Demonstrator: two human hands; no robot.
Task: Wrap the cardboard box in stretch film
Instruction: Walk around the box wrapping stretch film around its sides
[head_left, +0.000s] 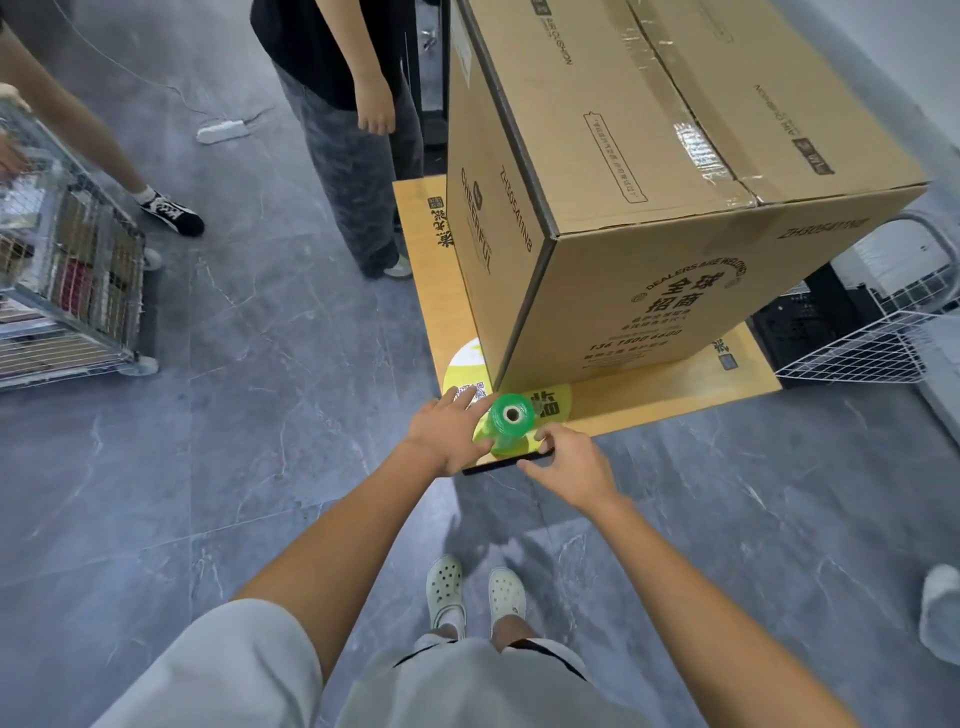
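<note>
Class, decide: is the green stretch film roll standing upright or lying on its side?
Upright: the green stretch film roll stands on end, its core hole facing up.

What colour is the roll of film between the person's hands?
The roll of film is bright green, seen best in the head view.

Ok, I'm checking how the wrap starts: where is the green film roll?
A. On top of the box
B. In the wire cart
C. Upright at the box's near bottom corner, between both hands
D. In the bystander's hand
C: the roll stands on end on the sheet at the near bottom corner of the box, with the left hand and right hand on either side of it.
</note>
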